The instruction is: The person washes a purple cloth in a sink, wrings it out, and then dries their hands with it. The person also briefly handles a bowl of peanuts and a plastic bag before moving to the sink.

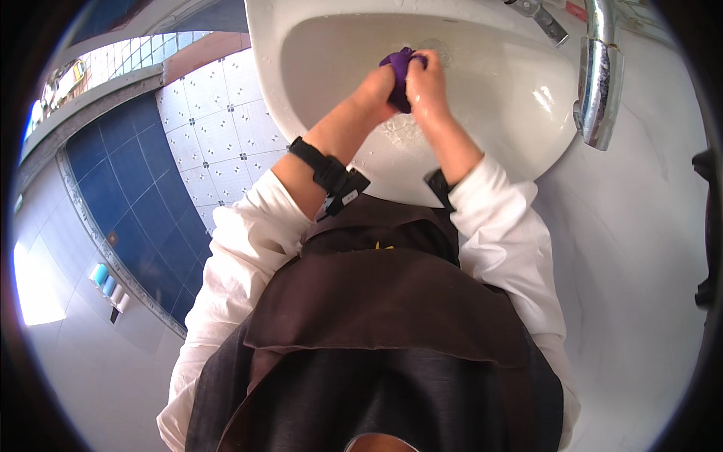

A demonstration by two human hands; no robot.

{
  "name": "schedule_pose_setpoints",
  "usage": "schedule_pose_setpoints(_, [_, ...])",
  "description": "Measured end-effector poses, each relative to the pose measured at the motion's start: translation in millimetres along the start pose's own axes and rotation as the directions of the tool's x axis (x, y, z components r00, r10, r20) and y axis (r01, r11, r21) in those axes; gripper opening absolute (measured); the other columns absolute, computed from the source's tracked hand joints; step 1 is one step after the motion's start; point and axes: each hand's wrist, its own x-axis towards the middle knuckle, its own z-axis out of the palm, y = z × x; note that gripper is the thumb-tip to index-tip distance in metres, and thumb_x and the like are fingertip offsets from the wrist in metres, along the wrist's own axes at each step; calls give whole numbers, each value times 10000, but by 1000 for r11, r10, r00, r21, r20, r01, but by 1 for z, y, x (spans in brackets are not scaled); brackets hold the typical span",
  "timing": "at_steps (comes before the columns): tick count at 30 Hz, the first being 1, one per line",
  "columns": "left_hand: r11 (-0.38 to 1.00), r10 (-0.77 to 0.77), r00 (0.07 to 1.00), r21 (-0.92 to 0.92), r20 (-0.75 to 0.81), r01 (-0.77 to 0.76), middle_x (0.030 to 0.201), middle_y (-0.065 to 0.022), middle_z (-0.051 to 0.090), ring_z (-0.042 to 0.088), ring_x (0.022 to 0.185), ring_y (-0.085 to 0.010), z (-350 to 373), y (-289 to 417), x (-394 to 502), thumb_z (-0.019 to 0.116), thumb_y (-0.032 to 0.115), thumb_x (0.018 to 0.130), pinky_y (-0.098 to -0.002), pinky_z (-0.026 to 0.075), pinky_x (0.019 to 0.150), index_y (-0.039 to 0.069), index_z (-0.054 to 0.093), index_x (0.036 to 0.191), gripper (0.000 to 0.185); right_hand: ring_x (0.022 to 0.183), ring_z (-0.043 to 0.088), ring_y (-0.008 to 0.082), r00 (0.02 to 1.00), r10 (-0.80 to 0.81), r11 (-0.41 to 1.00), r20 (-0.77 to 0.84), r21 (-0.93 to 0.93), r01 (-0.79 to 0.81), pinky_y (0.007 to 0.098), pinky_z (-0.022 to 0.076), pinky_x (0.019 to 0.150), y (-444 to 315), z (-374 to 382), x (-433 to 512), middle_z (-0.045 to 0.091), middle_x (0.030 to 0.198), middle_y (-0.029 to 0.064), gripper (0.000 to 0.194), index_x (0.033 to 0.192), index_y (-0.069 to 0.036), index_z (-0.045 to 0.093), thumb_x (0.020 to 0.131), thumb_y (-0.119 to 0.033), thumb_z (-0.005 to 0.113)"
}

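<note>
A bunched purple cloth [400, 59] is squeezed between my two hands above the basin of a white ceramic sink [333, 68]. My left hand [379, 90] grips it from the left, its fingers partly hidden by the cloth. On the other side my right hand [427, 85] is closed around the cloth, its skin wet. Water [404, 127] splashes in the basin just below. The round drain [438, 51] shows partly behind my right hand.
A chrome faucet [601, 90] hangs over the sink's right side, with a smaller metal fitting [542, 22] beside it. Black straps with a small device [342, 186] circle my wrists. Blue wall tiles [135, 164] and patterned white tiles [226, 124] lie to the left.
</note>
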Motion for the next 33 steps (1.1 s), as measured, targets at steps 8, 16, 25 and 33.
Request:
schedule_pose_setpoints(8, [999,-35,994,-44,-104,30,1253,-194,384,442,1139,-317,12,-7,-35,368,194,955,-525,417,938,-51,328,1239,377,883,518,403,976,-207,838,73,-501,215,446,425,769,42,-29,53,537,953,249,203,953,-5,536,782,-110,506])
schedule_pose_setpoints(16, [921,72,941,384,-332,65,1393,-201,189,308,1254,-352,-17,7,-27,496,337,907,-495,385,975,-36,110,1358,701,1013,493,390,981,-180,772,67,-608,184,410,428,843,88,-61,58,494,1115,247,388,1161,-22,464,806,-152,550])
schedule_pose_setpoints(25, [957,-107,937,222,-332,188,1433,-169,158,246,1293,-355,-10,2,-16,424,450,910,-586,285,996,102,134,1385,656,979,563,363,998,-60,934,-24,-354,47,400,443,820,64,-41,37,589,1017,239,373,1074,36,526,781,-192,561])
schedule_pose_setpoints(33, [998,60,998,33,36,-61,936,-137,588,597,830,-252,-23,11,15,500,260,883,-390,506,727,35,514,1034,271,747,585,262,879,-349,913,324,-96,397,355,474,658,-24,-18,-54,579,805,54,237,873,-77,606,711,-251,608])
